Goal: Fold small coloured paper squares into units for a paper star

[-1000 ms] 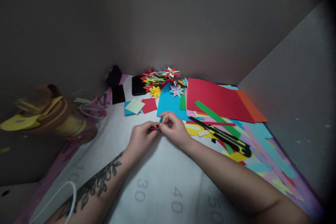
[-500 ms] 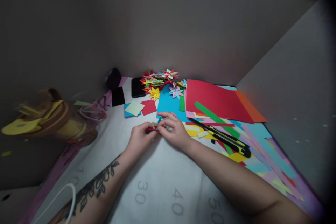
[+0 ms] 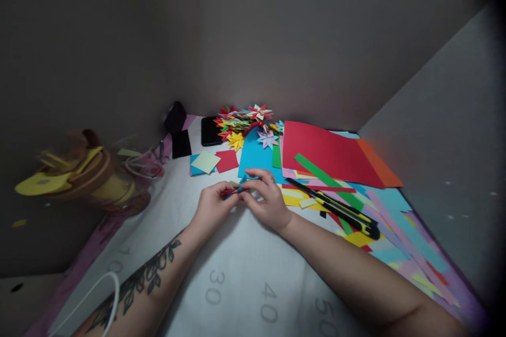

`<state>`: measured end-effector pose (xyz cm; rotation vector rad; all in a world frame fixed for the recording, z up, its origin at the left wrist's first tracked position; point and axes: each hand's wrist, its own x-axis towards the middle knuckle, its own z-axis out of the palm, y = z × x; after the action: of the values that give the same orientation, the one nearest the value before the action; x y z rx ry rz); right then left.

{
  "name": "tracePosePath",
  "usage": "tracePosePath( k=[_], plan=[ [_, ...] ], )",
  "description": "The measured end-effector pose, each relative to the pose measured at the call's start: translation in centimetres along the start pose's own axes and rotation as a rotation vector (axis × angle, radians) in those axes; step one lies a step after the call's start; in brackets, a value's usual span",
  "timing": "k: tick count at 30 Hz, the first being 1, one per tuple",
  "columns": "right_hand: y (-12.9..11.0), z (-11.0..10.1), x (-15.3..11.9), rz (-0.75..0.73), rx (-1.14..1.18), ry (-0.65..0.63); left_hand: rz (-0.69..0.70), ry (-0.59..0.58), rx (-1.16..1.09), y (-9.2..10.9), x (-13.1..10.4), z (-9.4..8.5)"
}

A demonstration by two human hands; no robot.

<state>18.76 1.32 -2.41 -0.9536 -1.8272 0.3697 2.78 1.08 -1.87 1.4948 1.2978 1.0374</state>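
Note:
My left hand is closed on a small folded paper piece showing blue, red and pale parts. Against it, my right hand pinches the piece's blue part between thumb and fingers. The fingers cover most of the folded paper, so its full shape is hidden. Both hands sit just above the white sheet, near the lower edge of a blue sheet. Left of that sheet lie small paper squares: a pale green one over blue, and a red one.
Folded paper stars are piled at the back beside a black phone. On the right are a red sheet, coloured strips and a utility knife. A lidded cup stands left; a white cable loops nearby.
The view has shifted slightly, moving things a little to the right. My right fingers have shifted on the folded paper, and more of its blue part shows.

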Motion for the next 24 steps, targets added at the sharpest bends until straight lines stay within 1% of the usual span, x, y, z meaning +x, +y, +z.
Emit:
tracePosePath(
  k=[4, 10, 14, 19, 22, 24],
  plan=[
    [-0.18, -0.1, 0.03, 0.038, -0.008, 0.039, 0.003, 0.016, -0.021, 0.09, -0.05, -0.1],
    [-0.22, -0.06, 0.08, 0.006, -0.002, 0.017, 0.013, 0.001, 0.018, 0.38, -0.09, -0.27],
    [-0.14, -0.02, 0.09, 0.015, 0.005, 0.018, 0.019, 0.003, 0.043, 0.76, -0.04, -0.29],
    [-0.18, -0.02, 0.26, 0.105, 0.055, 0.03, 0.023, 0.006, 0.056, 0.65, -0.02, -0.19],
    [-0.25, 0.0, 0.47, 0.155, 0.1, 0.013, 0.007, -0.012, 0.04, 0.33, 0.0, -0.07],
    [-0.25, 0.04, 0.61, 0.221, 0.142, -0.005, -0.006, -0.014, 0.034, 0.14, 0.0, 0.0]
  ],
)
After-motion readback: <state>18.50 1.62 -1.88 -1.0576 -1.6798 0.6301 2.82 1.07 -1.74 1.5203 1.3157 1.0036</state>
